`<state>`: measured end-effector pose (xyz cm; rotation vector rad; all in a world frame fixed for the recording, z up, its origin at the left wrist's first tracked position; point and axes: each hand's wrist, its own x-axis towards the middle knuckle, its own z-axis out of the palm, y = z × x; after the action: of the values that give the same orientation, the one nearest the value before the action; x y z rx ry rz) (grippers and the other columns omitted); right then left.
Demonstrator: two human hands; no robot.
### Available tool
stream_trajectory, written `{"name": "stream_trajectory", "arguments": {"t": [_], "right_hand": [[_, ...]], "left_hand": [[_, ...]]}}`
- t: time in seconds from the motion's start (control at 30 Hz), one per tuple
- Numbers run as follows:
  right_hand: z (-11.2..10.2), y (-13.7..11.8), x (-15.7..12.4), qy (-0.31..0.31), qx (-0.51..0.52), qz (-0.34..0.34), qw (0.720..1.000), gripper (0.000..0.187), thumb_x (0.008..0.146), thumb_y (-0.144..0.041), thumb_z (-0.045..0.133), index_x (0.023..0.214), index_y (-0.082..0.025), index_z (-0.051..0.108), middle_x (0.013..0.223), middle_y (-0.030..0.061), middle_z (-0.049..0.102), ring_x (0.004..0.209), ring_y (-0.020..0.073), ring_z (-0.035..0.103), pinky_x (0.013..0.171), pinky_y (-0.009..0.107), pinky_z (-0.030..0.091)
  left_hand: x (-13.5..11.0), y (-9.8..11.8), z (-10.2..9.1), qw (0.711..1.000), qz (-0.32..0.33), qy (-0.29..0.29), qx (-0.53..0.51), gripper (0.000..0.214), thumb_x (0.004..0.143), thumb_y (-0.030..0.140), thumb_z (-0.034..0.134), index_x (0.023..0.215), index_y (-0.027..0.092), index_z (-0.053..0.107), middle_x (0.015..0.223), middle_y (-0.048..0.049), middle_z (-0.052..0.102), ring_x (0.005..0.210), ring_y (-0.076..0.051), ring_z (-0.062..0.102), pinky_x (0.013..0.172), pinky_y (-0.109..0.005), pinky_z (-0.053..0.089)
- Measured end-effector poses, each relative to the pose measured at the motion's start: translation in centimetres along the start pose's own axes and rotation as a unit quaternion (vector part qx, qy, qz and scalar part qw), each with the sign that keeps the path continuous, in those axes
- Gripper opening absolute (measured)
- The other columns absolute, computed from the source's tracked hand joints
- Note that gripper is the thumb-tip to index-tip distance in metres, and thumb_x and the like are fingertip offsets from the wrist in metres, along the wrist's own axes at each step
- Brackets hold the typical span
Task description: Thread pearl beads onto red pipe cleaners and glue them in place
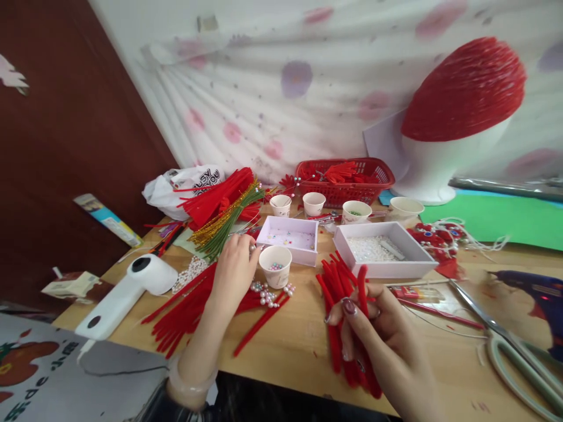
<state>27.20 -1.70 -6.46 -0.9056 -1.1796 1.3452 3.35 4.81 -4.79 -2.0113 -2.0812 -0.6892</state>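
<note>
My right hand (382, 334) is closed on a red chenille stem (362, 287), its upper end sticking up past thumb and fingers. Under that hand lies a loose pile of red chenille stems (332, 284). My left hand (235, 264) is beside a white paper cup (276, 278) of small pastel beads, fingers bent together. A tiny shiny spot shows at its fingertips; I cannot make out what it holds. Below the left forearm, a bunch of red chenille stems (180, 319) spreads out. Pearl-tipped stems (268, 296) lie in front of the cup.
Behind stand a lilac box (310, 255), a white box of beads (387, 269), several paper cups and a red basket (347, 190). Scissors (505, 328) and a glue gun (528, 287) lie right. A white corded device (118, 299) is left. A red-covered head form (466, 94) stands back right.
</note>
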Motion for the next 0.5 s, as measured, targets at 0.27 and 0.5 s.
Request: {"name": "stream_trajectory", "arguments": {"t": [0.27,0.5], "right_hand": [[-0.3,-0.4,0.2,0.009,-0.031,-0.014,0.999,0.017,0.095,-0.038,0.059,0.095,-0.023,0.052,0.073,-0.0007,0.069,0.038,0.0056,0.051,0.035,0.015,0.043],[-0.2,-0.2,0.4,0.009,-0.059,0.003,0.998,0.025,0.093,-0.044,0.059,0.099,-0.021,0.059,0.059,-0.0042,0.057,0.038,0.0069,0.045,0.034,0.015,0.037]], "left_hand": [[0.2,1.0,1.7,0.999,-0.030,0.003,0.024,0.015,0.097,0.022,0.045,0.088,0.017,0.055,0.089,-0.0132,0.065,0.088,-0.029,0.065,0.078,-0.036,0.048],[0.4,0.4,2.0,0.991,-0.063,0.062,-0.104,0.018,0.092,0.024,0.050,0.074,0.022,0.051,0.071,-0.0053,0.063,0.069,-0.022,0.062,0.064,-0.028,0.042]]}}
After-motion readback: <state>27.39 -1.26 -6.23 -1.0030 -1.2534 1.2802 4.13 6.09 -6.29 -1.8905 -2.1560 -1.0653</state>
